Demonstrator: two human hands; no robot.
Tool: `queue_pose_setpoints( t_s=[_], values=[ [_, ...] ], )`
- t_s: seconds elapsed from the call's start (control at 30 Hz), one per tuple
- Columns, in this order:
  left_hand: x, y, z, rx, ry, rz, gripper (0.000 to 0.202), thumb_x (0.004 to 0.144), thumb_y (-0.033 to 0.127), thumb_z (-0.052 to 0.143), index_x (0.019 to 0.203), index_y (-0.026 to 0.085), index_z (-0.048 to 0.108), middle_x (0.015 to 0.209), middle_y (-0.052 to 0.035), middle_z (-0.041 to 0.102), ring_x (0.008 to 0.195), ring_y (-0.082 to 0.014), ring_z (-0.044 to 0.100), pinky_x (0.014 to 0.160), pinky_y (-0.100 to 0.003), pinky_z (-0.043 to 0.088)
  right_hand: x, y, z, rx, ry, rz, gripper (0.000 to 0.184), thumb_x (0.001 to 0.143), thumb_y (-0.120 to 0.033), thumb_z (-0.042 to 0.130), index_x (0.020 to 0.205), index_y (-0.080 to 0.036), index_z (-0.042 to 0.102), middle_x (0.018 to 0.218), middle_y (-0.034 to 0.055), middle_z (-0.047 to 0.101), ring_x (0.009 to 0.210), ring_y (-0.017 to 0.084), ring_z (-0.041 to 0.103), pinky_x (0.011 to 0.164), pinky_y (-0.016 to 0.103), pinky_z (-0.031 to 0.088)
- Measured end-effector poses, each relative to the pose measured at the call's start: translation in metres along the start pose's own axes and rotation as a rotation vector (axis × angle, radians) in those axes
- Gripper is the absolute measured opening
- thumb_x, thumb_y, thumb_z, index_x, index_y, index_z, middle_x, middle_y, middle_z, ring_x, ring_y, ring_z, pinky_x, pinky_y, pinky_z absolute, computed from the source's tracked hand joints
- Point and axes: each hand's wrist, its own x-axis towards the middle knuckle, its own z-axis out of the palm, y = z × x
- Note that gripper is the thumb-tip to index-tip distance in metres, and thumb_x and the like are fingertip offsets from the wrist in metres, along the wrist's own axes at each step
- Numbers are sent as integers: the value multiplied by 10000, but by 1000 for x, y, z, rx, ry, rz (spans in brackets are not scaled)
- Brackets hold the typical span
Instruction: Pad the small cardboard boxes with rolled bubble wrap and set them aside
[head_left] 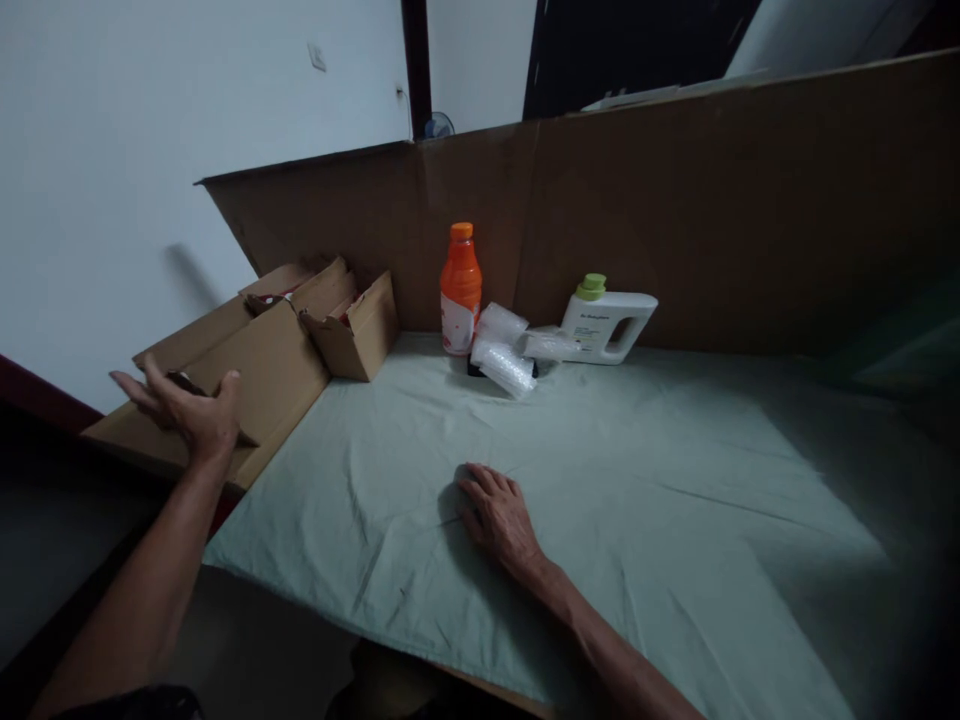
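Note:
My left hand (193, 408) is raised over the near end of a long cardboard box (262, 365) at the left, its fingers and thumb spread apart. A small dark patch shows behind the fingers; whether it is an object or an opening in the cardboard, I cannot make out. On the pale green cloth (600, 440) lies my right hand (501, 515), palm down with loosely bent fingers and nothing visible in it. Beyond it sit rolls of bubble wrap (504, 352), partly over a black item. An orange bottle (461, 290) and a white jug with a green cap (616, 325) stand upright beside them.
A smaller open cardboard box (360, 325) with something red inside adjoins the long one. Along the back of the table runs a tall brown cardboard panel (675, 220). The table's front edge slopes across the bottom, and a white wall (112, 150) rises at the left.

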Motion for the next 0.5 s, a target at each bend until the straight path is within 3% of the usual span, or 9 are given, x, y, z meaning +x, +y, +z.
queue_pose_setpoints(
  t_s=[0.1, 0.2, 0.33, 0.4, 0.5],
  values=[
    [-43, 10, -2, 4, 28, 252, 994, 758, 342, 766, 1480, -35, 195, 1624, -341, 56, 1531, -446, 48, 1211, -640, 97, -1, -1, -1, 6, -8, 0, 332, 891, -186, 591, 1211, -167, 679, 1443, 138, 563, 1318, 296, 490, 1067, 456, 380],
    [-105, 26, 7, -75, -205, 406, 775, 799, 329, 706, 1443, 67, 364, 1628, -280, 164, 1521, -443, 167, 1198, -637, 222, -2, -3, -3, 13, 10, -5, 322, 896, -193, 606, 1209, -174, 680, 1428, 140, 574, 1309, 292, 496, 1060, 452, 382],
    [-188, 63, 13, -200, -514, 562, 398, 850, 221, 616, 1245, 185, 584, 1442, -189, 503, 1415, -405, 408, 1127, -626, 383, -4, -7, -5, 42, 33, -12, 308, 887, -191, 633, 1190, -175, 688, 1404, 146, 592, 1292, 296, 516, 1048, 461, 399],
    [-214, 89, 6, -317, -617, 635, 298, 866, 184, 593, 1160, 207, 635, 1346, -148, 593, 1374, -364, 462, 1099, -594, 438, -3, -8, -4, 55, 35, -9, 303, 888, -189, 636, 1185, -171, 691, 1393, 152, 600, 1286, 302, 529, 1038, 471, 416],
    [-226, 131, -16, -506, -704, 638, 239, 904, 179, 582, 1124, 229, 661, 1308, -109, 636, 1359, -309, 490, 1086, -543, 474, 0, -7, -6, 88, 43, 3, 286, 884, -168, 640, 1163, -178, 703, 1366, 150, 626, 1260, 294, 565, 1019, 467, 453]
  ],
)
